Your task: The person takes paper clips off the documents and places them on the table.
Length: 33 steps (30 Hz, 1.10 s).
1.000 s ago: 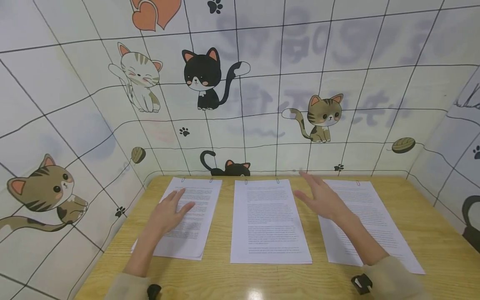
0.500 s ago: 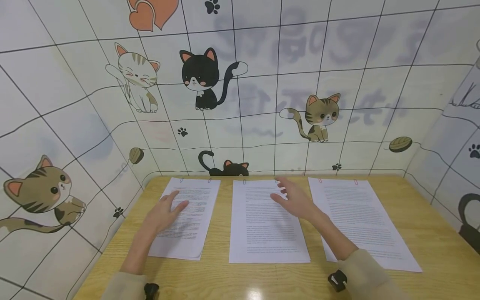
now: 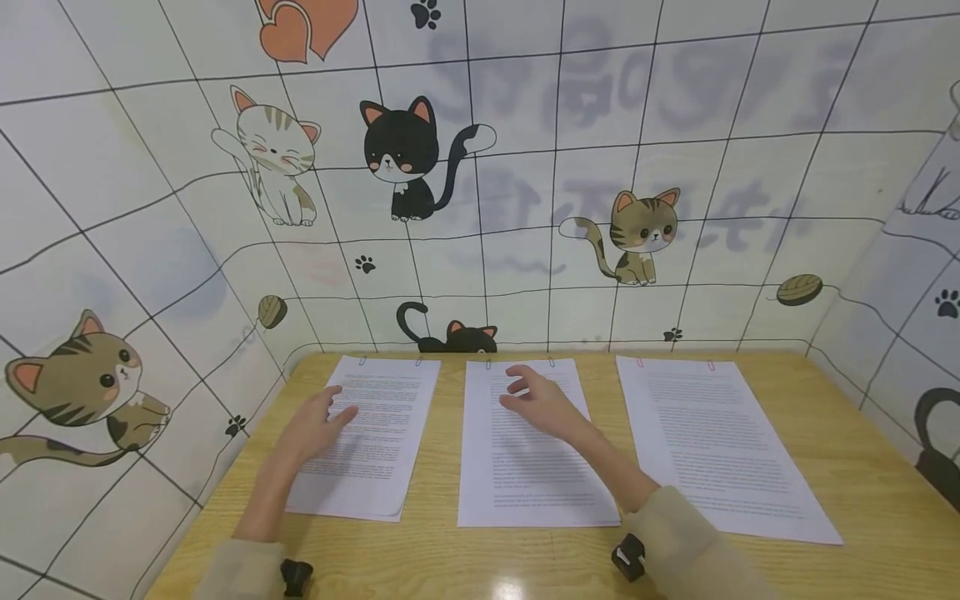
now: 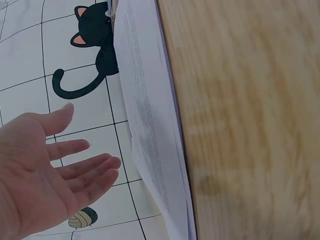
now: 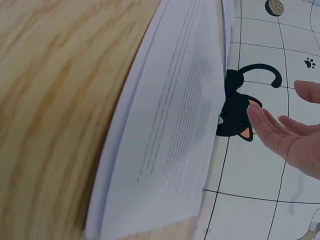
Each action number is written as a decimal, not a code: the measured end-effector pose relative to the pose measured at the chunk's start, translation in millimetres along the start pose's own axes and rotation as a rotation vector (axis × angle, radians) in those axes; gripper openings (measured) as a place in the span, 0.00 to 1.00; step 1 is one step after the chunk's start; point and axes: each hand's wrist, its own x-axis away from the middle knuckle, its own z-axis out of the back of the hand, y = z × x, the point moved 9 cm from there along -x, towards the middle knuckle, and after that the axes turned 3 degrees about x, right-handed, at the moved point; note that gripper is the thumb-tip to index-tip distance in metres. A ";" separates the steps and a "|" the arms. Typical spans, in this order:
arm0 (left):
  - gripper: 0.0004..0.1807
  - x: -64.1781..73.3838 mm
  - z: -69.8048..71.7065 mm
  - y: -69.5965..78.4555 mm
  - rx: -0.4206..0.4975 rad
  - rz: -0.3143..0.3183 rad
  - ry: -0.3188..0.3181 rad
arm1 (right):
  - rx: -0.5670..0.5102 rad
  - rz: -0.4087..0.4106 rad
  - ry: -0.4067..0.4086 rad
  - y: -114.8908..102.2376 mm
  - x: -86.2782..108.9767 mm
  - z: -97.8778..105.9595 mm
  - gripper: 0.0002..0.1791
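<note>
Left hand point(image 3: 313, 431) and right hand point(image 3: 543, 407) hover, loosely spread, over left papers point(image 3: 375, 467) and middle papers point(image 3: 525, 471); a dragging right sleeve point(image 3: 686, 542) could skew the latter.

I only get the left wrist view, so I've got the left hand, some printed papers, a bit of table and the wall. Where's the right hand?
Observer: In the head view, the right hand is over the middle papers.
Operator: Is it touching them?
Observer: It looks clear of them; in the right wrist view, the black cat picture shows in the gap between.
Operator: Any more papers past those?
Observer: Yes, the head view shows a third set of papers lying to the right of the middle ones.
</note>
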 end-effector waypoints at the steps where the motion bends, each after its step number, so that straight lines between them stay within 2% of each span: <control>1: 0.35 -0.5 1.0 -1.7 0.005 0.006 -0.001 | -0.017 -0.013 -0.004 -0.6 -1.2 -4.7 0.28; 7: 0.32 -5.6 5.9 -16.3 0.034 0.031 0.001 | -0.155 -0.060 -0.059 -9.4 -6.3 -35.4 0.26; 13: 0.31 -7.4 9.4 -28.7 0.053 0.055 0.009 | -0.295 -0.109 -0.101 -17.3 -11.6 -65.0 0.29; 22: 0.32 -6.6 12.9 -48.6 0.083 0.140 0.002 | -0.405 -0.203 -0.139 -20.9 -13.9 -102.4 0.29; 30: 0.31 -6.0 14.4 -68.5 0.109 0.240 0.006 | -0.535 -0.325 -0.093 -20.0 -14.7 -119.4 0.29; 33: 0.30 -6.0 13.2 -69.4 0.089 0.255 -0.004 | -0.526 -0.342 -0.057 -20.5 -14.2 -122.0 0.27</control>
